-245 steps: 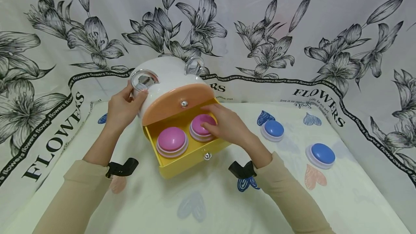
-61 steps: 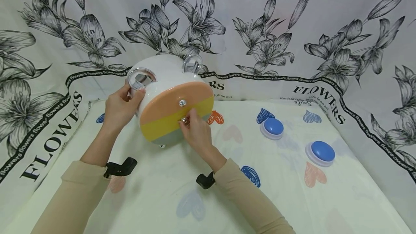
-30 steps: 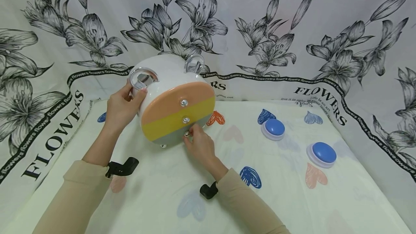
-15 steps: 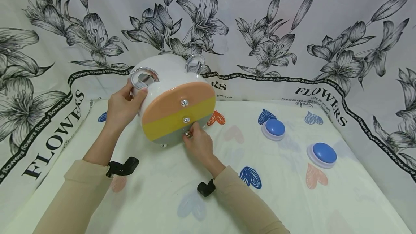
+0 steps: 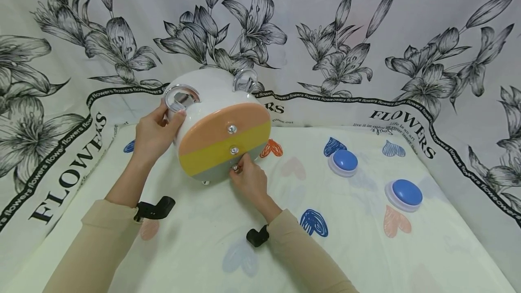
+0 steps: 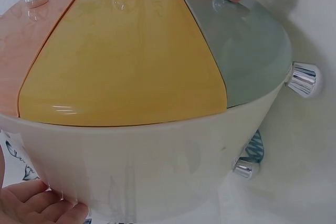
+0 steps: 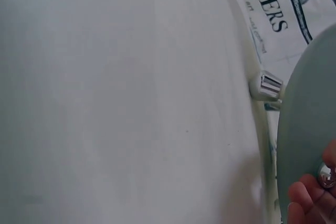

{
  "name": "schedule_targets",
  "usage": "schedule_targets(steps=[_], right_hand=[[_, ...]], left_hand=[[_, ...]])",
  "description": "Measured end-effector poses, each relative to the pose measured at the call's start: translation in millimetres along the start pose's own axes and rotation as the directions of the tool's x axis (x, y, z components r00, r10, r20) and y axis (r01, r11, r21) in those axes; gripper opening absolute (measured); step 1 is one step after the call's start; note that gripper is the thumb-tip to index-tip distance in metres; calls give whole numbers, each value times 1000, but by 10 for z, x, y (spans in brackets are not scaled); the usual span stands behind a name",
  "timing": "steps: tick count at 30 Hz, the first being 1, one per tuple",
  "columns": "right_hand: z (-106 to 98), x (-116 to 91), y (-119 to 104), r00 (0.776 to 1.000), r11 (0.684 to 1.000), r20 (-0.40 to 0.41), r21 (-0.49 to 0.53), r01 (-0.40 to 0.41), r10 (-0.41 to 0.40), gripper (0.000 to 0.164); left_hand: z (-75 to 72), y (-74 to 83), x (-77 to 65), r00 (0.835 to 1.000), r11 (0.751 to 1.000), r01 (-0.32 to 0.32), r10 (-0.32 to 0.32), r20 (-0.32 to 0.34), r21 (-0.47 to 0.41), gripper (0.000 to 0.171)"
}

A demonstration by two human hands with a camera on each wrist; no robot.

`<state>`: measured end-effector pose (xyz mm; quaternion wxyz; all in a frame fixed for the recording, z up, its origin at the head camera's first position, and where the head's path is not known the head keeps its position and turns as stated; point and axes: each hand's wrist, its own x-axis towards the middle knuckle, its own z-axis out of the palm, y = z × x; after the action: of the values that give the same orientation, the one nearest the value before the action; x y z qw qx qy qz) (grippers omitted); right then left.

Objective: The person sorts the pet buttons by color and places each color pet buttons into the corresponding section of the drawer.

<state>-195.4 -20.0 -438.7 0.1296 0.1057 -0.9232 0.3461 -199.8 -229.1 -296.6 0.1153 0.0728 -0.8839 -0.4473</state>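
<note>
A glossy white rounded drawer box (image 5: 205, 87) has three closed drawers: orange on top (image 5: 211, 125), yellow in the middle (image 5: 203, 155), grey-green at the bottom (image 6: 244, 51). Each bears a round silver knob. My left hand (image 5: 154, 132) holds the box's left side by a silver ring-shaped ear (image 5: 181, 98), thumb in front; in the left wrist view its fingers (image 6: 44, 203) lie against the white wall. At the bottom drawer my right hand (image 5: 250, 180) pinches the silver knob (image 7: 326, 176) between thumb and fingers. What the drawers contain is hidden.
Two blue push buttons on white bases stand to the right, one farther back (image 5: 345, 161) and one nearer (image 5: 407, 193). Silver feet (image 6: 304, 80) support the box. A heart-patterned cloth (image 5: 195, 248) covers the table; a flower-printed curtain (image 5: 309, 49) hangs behind.
Earlier the yellow drawer stood open with two pink push buttons inside, my right hand on one. It was then shut, and my right hand moved down from its knob to the grey-green drawer's knob.
</note>
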Motion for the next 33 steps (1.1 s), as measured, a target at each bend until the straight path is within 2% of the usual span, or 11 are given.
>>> schedule_targets(steps=[7,14,19,25,33], right_hand=[[-5,-28,10,1000,1000,4,-15,-20,20,24],[-48,-88,19,999,999,12,-32,-32,32,22],[-89,-136,31,1000,998,-11,-58,-22,21,22],[-142,-190,47,1000,999,-11,-33,-2,2,22],[-185,-255,73,999,998,14,-29,-50,50,21]], left_hand=[[-1,0,-9,1000,1000,-15,15,-8,-9,78],[-3,0,-15,1000,1000,2,-2,-10,-3,78],[-6,-5,-11,1000,1000,3,-3,-14,-2,78],[-8,-11,0,1000,1000,1,-2,-12,-17,78],[-10,-9,-4,1000,1000,10,-10,-12,-15,78]])
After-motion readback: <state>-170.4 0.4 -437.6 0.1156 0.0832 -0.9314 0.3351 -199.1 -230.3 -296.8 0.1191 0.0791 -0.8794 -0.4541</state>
